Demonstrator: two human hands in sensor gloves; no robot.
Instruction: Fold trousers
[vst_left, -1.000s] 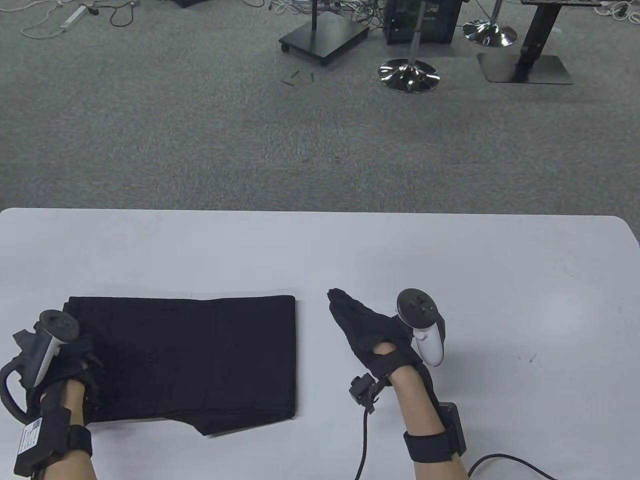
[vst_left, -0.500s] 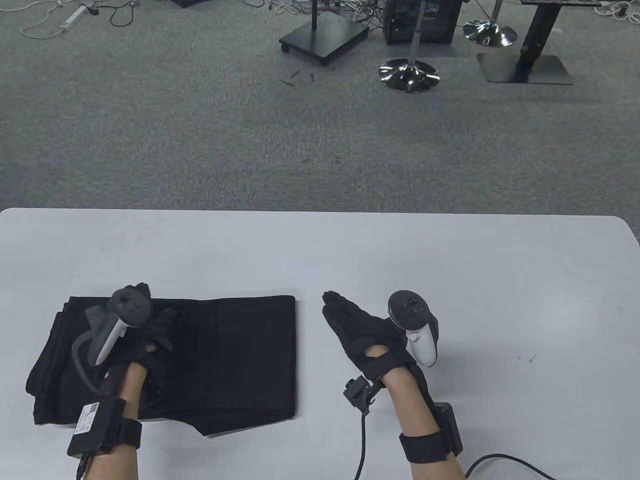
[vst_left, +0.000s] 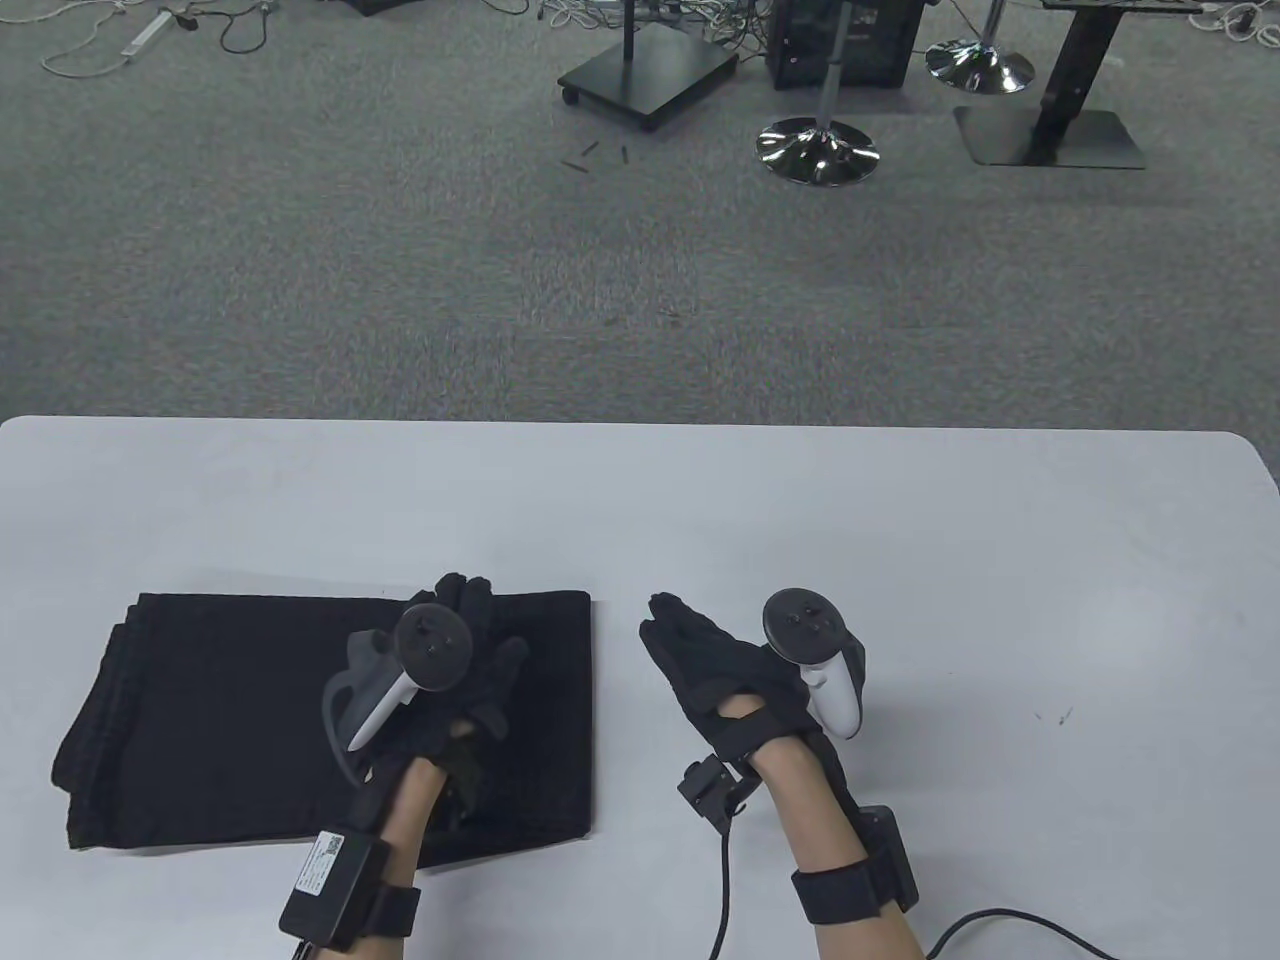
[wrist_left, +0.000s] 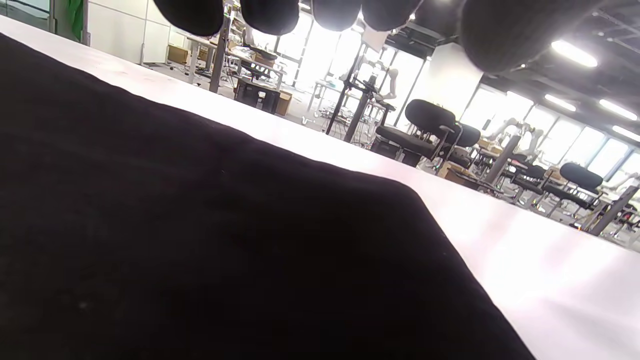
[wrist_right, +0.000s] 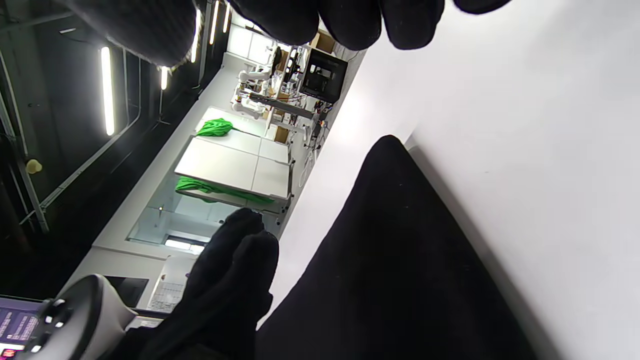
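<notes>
Folded black fabric trousers (vst_left: 300, 720) lay at tabletop's near left corner. My left hand (vst_left: 470, 660) rested flat on their right half, fingers spread, gripping nothing. My right hand (vst_left: 720, 670) lay open on white table (vst_left: 900, 520) beside them. Risk I judged: sideways smoothing could drag layers, undoing fold.

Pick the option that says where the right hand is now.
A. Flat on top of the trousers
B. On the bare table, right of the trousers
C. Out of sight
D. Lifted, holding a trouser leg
B: in the table view the right hand lies on the white table, apart from the right edge of the folded trousers, while the left hand is over them.
</notes>
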